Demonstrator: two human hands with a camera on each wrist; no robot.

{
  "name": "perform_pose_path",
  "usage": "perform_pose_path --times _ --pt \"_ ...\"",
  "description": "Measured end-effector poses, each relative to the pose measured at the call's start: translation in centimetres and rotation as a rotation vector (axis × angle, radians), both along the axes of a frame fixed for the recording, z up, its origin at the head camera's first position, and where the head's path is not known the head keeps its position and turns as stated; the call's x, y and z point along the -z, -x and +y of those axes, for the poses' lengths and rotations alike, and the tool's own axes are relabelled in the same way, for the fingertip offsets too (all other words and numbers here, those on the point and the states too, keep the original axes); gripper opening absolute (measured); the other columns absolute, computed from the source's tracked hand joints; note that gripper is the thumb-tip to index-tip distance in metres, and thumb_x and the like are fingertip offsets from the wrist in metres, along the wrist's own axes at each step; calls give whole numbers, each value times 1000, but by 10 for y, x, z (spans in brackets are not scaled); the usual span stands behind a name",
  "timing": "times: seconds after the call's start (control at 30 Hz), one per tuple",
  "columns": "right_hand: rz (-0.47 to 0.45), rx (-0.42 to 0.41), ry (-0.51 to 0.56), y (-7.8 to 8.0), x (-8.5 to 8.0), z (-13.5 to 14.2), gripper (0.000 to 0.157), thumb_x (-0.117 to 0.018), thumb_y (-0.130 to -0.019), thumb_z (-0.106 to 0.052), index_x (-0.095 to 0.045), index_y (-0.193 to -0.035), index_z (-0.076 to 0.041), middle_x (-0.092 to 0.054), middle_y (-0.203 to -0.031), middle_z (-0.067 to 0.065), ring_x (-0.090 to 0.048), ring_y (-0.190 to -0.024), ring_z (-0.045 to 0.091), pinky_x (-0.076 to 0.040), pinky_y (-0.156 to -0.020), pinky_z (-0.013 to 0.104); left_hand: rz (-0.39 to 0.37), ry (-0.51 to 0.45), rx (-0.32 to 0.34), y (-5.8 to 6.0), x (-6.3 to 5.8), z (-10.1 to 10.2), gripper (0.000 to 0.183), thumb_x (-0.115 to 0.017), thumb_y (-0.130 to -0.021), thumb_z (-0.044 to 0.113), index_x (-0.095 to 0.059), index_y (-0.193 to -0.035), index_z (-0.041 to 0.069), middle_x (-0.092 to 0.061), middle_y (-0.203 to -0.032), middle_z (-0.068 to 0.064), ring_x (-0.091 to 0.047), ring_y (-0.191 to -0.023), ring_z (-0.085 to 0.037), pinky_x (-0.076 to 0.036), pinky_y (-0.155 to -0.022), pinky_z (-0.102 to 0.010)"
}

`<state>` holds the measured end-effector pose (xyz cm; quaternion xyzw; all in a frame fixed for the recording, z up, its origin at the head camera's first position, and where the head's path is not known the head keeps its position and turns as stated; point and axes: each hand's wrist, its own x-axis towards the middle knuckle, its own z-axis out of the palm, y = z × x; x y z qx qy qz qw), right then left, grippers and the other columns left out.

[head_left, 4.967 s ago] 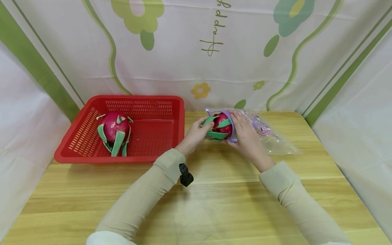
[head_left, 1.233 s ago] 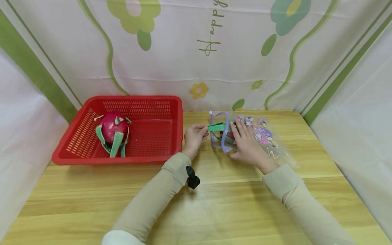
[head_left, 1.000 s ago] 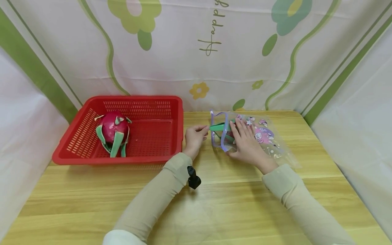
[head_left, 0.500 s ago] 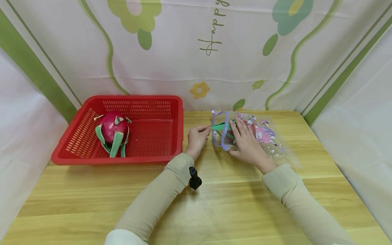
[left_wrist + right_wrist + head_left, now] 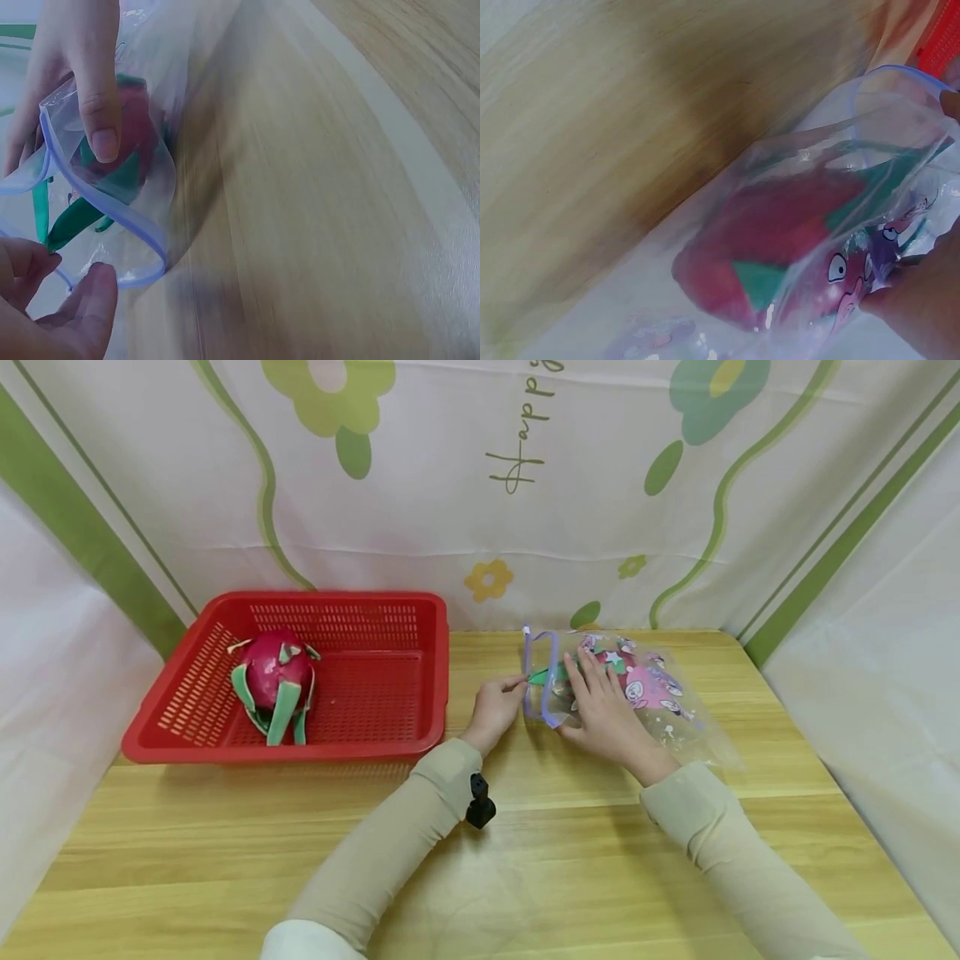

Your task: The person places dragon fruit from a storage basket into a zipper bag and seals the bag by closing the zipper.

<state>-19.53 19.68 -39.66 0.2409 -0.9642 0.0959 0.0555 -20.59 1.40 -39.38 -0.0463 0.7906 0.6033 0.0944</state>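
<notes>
A pinkish-red dragon fruit with green leaf flaps lies inside a clear zip bag printed with cartoon figures. The bag's purple-edged mouth gapes toward the left. My left hand pinches the tip of a green leaf right at that mouth, between thumb and forefinger. My right hand rests over the bag and the fruit, fingers straight on top, with the thumb laid along the near side of the plastic. Part of the fruit is hidden under this hand.
A red perforated basket stands to the left of the hands, holding another dragon fruit at its left side. Behind the wooden table hangs a flower-printed cloth. A small black device sits on the left wrist.
Five seconds ago the fruit stuck out of the bag's mouth; now it lies deep inside. The left hand has edged rightward with the leaf tip. The right hand stays on the bag.
</notes>
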Motion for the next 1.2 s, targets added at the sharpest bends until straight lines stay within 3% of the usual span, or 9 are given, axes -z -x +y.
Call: perform_pose_path --times 0.07,0.17,0.37,0.5,0.63,0.8,0.9,1.0,1.2 --pt "-21 9 3 1 -1 0 105 -75 -78 -34 -10 -151 4 -10 -156 30 -13 -145 45 -13 -115 65 -12 12 25 1 1 0 33 -47 -99 14 -61 -129 9 -57 -136 -11 -61 -94 -15 -48 -77 -25" --pt "-53 21 5 2 -4 0 109 -75 -76 -38 -8 -151 3 -9 -157 28 -11 -146 44 -12 -115 64 -49 8 44 2 3 -2 37 -42 -99 12 -58 -132 9 -63 -119 -11 -46 -64 -7 -36 -59 -19" --pt "-67 30 5 1 -6 -1 111 -75 -75 -42 -8 -151 3 -11 -157 28 -12 -147 42 -12 -116 63 -147 -75 66 0 5 -8 43 -37 -98 10 -48 -139 3 -60 -87 -7 -37 -60 -9 -33 -59 -22" --pt "-71 29 3 1 -5 -1 111 -74 -76 -44 -8 -151 4 -11 -157 28 -14 -146 42 -12 -117 62 -209 -154 76 -1 8 -11 47 -32 -98 7 -39 -144 1 -32 -56 4 -27 -50 -7 -28 -59 -25" --pt "-78 30 -1 0 -6 -2 113 -73 -76 -47 -6 -152 3 -11 -157 28 -14 -146 41 -12 -117 62 -230 -165 88 -2 8 -12 47 -29 -101 9 -32 -147 0 -36 -64 3 -28 -54 -7 -30 -63 -27" --pt "-75 28 -5 -2 -7 -2 117 -75 -74 -51 -7 -152 3 -12 -157 28 -16 -146 42 -13 -116 63 -209 -53 87 -3 5 -13 47 -28 -103 16 -31 -147 -1 -51 -84 -8 -44 -64 -12 -45 -78 -32" --pt "-67 23 5 -3 -8 -2 120 -76 -71 -55 -8 -152 0 -12 -157 27 -18 -145 42 -13 -115 65 -193 5 84 -4 1 -15 49 -28 -104 22 -30 -148 0 -55 -125 -18 -59 -105 -24 -43 -103 -40" --pt "-54 11 16 -4 -9 -1 122 -77 -68 -59 -9 -153 -3 -14 -157 27 -20 -145 42 -15 -114 66 -179 24 90 -5 -5 -17 50 -28 -105 25 -28 -149 1 -33 -154 -15 -30 -143 -30 -30 -116 -44" --pt "-71 3 33 -5 -16 -5 111 -67 -79 -60 -6 -154 -6 -11 -158 25 -21 -144 43 -17 -115 63 -116 78 51 -8 -21 -17 47 -31 -104 26 -34 -147 6 -40 -150 -14 -45 -132 -28 -41 -107 -43"
